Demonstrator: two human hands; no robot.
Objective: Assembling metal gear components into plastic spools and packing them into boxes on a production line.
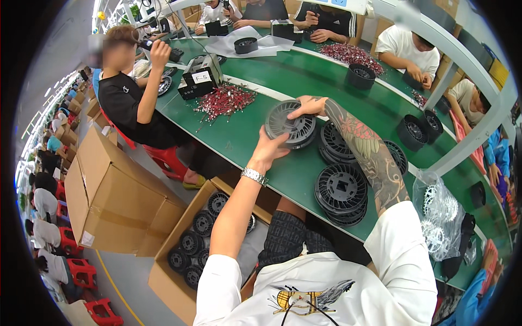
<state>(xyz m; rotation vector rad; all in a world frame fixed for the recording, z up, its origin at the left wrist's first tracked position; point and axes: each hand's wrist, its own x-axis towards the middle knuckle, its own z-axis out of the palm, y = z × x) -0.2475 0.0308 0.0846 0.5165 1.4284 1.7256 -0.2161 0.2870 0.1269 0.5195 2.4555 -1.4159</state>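
A dark, slotted wheel [298,129] is held between both hands over the near side of the green table [234,136]. The left hand [269,149] has its fingers clamped on the wheel's near left rim; the right hand [310,107] has its fingers clamped on the far side, reaching onto the top. Just to the right stand stacked wheels [341,187]. Beyond lies a pile of red and silver parts [225,102]; below the table, an open box [163,287] holds more wheels.

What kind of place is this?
Probably a factory assembly floor: people sit along a long green bench, with piles of small red parts on it and stacks of matching black wheels.
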